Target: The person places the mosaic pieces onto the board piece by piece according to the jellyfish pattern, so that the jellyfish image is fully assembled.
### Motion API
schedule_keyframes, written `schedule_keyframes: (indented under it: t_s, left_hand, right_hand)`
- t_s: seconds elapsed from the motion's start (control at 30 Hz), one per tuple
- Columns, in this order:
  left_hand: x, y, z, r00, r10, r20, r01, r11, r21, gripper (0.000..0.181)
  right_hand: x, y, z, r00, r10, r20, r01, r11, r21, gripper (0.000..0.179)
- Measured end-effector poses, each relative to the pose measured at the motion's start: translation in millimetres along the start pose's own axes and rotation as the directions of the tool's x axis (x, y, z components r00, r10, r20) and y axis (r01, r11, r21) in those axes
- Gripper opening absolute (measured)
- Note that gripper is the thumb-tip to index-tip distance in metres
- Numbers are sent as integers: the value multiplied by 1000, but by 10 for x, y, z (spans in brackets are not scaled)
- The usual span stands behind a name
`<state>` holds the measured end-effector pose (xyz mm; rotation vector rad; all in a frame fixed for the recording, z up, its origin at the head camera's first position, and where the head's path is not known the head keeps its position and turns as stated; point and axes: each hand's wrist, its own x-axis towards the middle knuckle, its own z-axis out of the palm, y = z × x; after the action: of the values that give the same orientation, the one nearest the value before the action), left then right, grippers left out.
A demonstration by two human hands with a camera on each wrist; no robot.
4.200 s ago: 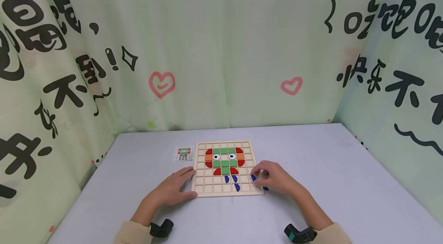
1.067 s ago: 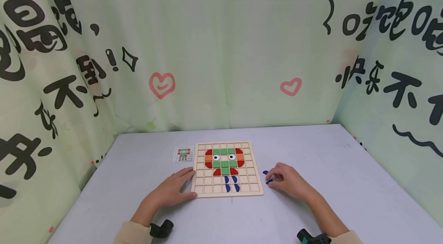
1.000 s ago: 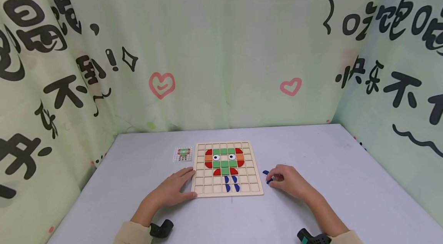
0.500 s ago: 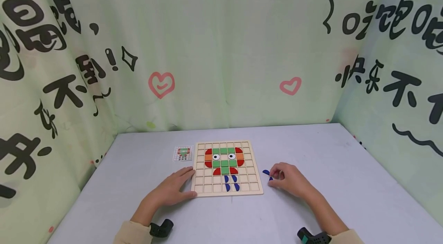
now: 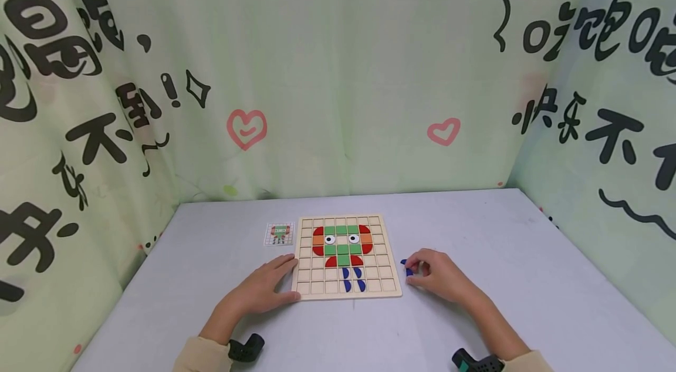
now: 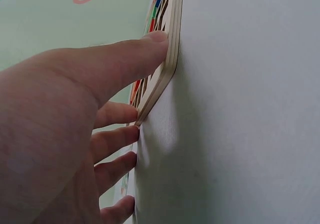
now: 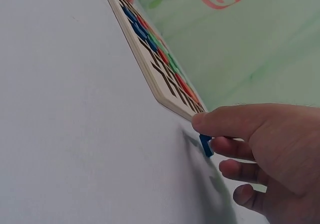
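Note:
A wooden grid board [image 5: 388, 286] lies on the table, bearing green, red and orange tiles, two eye tiles and several blue half-round tiles [image 5: 346, 286] in its lower rows. My left hand [image 5: 266, 286] rests at the board's left edge, thumb on the near corner in the left wrist view and the other fingers loosely extended along the side. Just right of the board, my right hand [image 5: 437, 272] pinches a blue half-round tile [image 7: 206, 145] between thumb and fingers, low over the table. Another blue tile [image 5: 404, 261] lies beside its fingertips, partly covered.
Left of the board's far corner lies a small printed card [image 5: 280, 234] with a similar figure in a grid. The white table [image 5: 338, 337] is bounded by printed curtains [image 5: 338, 96] at the back and sides. Dark devices sit on both wrists.
Since the oldest frame one more blue tile sits in the lower rows, and my right hand has gone from the board's edge to the tiles on its right. My left hand stays put.

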<state>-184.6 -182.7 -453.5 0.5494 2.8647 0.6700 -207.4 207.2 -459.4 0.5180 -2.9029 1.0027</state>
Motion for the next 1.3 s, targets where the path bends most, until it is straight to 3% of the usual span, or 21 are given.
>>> schedule_keyframes:
  t_s: [0.17,0.57,1.3]
  left_hand:
    - [2,6,-5,1000,-6,6,6,1000,-4,78]
    - [5,8,1,1000,-11,4,11,1000,-3,78]
    - [15,5,4,1000,-26,8,26,1000,-3,78]
  right_hand:
    - [26,-65,40,999,-37,-9,37,999,13,22]
    - [156,-381,180,995,-66,71,62,997,55,19]
    - [456,-856,614,972,-211,106,207,977,44,18]
